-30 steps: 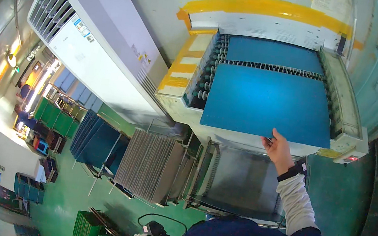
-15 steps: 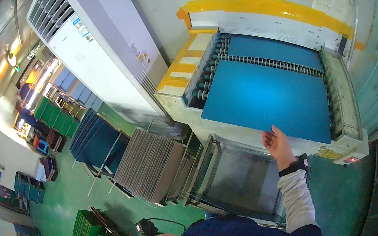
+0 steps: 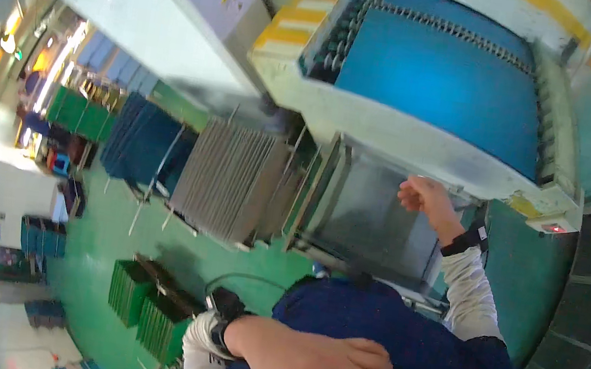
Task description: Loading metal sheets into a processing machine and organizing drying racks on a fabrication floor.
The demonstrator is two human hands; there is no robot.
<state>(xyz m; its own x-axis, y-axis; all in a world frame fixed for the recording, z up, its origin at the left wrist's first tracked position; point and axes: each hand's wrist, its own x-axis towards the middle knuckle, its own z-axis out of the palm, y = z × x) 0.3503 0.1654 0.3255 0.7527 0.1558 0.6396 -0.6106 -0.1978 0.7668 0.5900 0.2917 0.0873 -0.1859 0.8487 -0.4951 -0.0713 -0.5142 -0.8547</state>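
A large flat blue panel [image 3: 438, 84] lies on the rollers of a conveyor machine [image 3: 395, 121], a second blue panel [image 3: 448, 13] behind it. Below the machine's front edge, my right hand [image 3: 425, 199] hovers apart from the panel, fingers curled in with nothing visible in them. Underneath that hand is a framed stand with a grey, glassy-looking top [image 3: 374, 214]. My left hand [image 3: 315, 365] rests across the front of my dark blue top [image 3: 395, 334]. Its fingers bend over something dark, mostly hidden by the hand.
A tall white air-conditioner-like cabinet [image 3: 152, 21] stands left of the machine. Racks hold grey-brown panels [image 3: 225, 175] and dark blue panels [image 3: 139, 140]. Green panels [image 3: 129, 293] stand on the floor at lower left. Dark grey panelling [image 3: 589, 301] lines the right side. Another person [image 3: 36, 122] is far left.
My right hand has come away from the panel's front edge, and the panel sits farther onto the rollers. The view has shifted and tilted. My left hand's fingers have curled more.
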